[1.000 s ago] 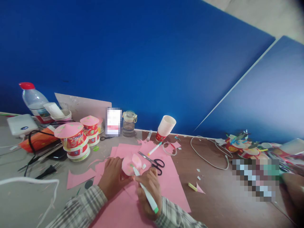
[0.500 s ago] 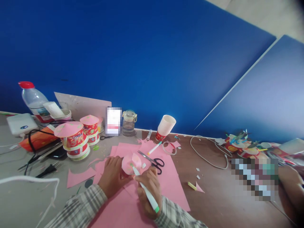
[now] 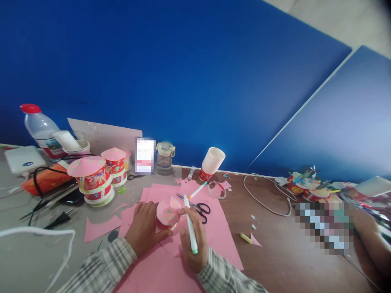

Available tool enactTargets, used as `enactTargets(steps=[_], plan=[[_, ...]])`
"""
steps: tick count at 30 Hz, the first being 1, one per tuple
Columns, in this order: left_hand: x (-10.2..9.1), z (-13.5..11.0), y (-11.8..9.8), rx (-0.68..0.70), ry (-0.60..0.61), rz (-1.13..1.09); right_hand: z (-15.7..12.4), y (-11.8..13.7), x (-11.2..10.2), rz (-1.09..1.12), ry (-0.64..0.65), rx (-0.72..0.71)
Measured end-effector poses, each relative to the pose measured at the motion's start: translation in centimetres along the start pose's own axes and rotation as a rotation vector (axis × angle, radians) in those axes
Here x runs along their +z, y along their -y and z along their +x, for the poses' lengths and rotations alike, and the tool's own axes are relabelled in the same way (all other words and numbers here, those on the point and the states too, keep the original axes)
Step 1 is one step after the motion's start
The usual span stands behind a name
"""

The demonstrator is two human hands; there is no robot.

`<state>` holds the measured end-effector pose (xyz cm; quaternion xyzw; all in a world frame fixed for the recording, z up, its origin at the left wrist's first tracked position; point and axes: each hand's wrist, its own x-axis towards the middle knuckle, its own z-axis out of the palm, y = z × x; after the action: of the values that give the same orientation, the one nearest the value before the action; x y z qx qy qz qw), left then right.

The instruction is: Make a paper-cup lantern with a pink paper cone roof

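Note:
My left hand (image 3: 146, 224) is closed around the side of a small paper cup (image 3: 166, 228) topped by a pink paper cone (image 3: 166, 212) with green marks. In my right hand (image 3: 197, 242) is a white marker (image 3: 190, 230) with a green end, its tip pointing up and away. The right fingertips are close beside the cone; whether they touch it I cannot tell. Under both hands lie pink paper sheets (image 3: 214, 240). Scissors (image 3: 200, 209) rest on the paper to the right, near another marker (image 3: 198, 190) and a roll of tape (image 3: 217, 190).
At left stand cup models with pink cone roofs (image 3: 91, 179), a red-capped bottle (image 3: 42, 130) and a white power bank (image 3: 26, 158). Behind are a water jar (image 3: 165, 158) and stacked paper cups (image 3: 211, 162). Another person's hand (image 3: 369, 232) is at far right, beside a cable (image 3: 265, 209).
My right hand has shifted slightly right, and the marker's tip has moved off the pink cone to stand more upright. My left hand stays at the cup.

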<state>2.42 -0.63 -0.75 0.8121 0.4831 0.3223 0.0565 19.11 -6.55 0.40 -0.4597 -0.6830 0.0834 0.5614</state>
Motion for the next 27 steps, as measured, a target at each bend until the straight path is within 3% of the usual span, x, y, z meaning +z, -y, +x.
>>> enactTargets(steps=[8,16,23,27], plan=[[0.2,0.2,0.1,-0.031,-0.030,-0.052,0.1,-0.4,0.0,0.062,-0.046,0.005],[0.3,0.4,-0.3,-0.088,-0.042,-0.029,0.7,-0.7,0.2,0.146,-0.117,0.266],[-0.5,0.5,0.1,0.008,0.167,-0.218,0.6,-1.3,0.9,0.329,-0.110,0.331],[-0.7,0.4,0.1,0.027,0.199,-0.256,0.6,-1.2,1.0,0.326,-0.059,0.341]])
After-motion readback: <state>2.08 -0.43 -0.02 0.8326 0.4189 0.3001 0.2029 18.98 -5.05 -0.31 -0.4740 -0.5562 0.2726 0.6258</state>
